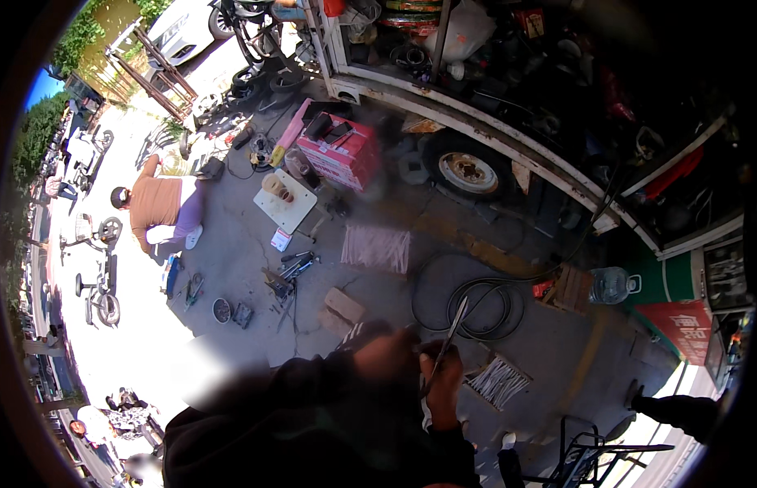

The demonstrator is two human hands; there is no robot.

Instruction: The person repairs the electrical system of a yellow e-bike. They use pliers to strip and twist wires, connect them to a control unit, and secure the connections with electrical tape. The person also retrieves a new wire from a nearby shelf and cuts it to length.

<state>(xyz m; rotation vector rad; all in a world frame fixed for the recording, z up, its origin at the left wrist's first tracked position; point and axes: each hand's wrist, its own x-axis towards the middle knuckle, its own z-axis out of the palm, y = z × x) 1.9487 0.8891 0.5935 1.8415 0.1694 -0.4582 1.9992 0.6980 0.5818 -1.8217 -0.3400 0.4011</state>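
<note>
My right hand (442,382) is closed around a long, slim metal tool (455,325), whose narrow tip points up and away from me. My left hand (382,354) is just to its left, fingers curled close to the right hand; whatever they hold is too dark to make out. Beyond my hands a brown block (343,309) lies on the pavement, with a coiled black hose (496,297) to the right of it and a slatted stool (496,382) below the hose.
A person in brown (155,203) crouches at left near scooters (102,293). Scattered hand tools (293,268), a white low table (285,203) and a pink box (338,159) stand ahead. A cluttered metal cart (509,130) spans the back right; a water jug (608,286) sits right.
</note>
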